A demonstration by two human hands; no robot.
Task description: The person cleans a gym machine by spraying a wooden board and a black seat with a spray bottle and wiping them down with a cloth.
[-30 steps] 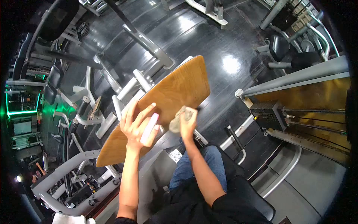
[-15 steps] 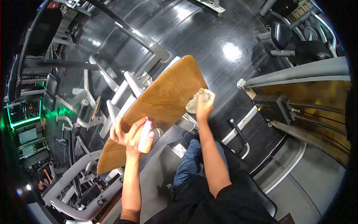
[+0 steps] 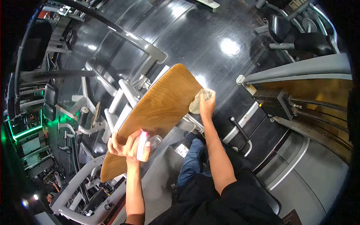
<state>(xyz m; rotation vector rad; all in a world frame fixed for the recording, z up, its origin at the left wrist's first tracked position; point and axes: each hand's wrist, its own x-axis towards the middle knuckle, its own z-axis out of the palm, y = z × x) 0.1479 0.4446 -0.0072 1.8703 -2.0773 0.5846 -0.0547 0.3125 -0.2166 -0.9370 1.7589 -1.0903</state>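
A curved wooden board (image 3: 165,98), part of a gym machine, tilts across the middle of the view. My left hand (image 3: 129,147) is closed around a spray bottle (image 3: 142,146) with a white and pink head; its clear body (image 3: 155,141) shows beyond my fingers. Some fingers of that hand also lie against the board's lower left part. At the board's right edge, my right hand (image 3: 207,106) grips a crumpled beige cloth (image 3: 195,103). The cloth touches the wood there; its underside is hidden.
Grey machine tubes (image 3: 129,93) run behind the board. To the right stands a weight stack (image 3: 275,105) with a long grey frame beam (image 3: 296,70). Below it is a black-gripped handle (image 3: 240,131). Dark flooring (image 3: 210,33) spreads ahead. Green-lit equipment is at far left.
The board appears slightly lower and to the left as the view shifts. My right hand with the cloth stays at its right edge. My left hand still holds the bottle, now slightly lower.
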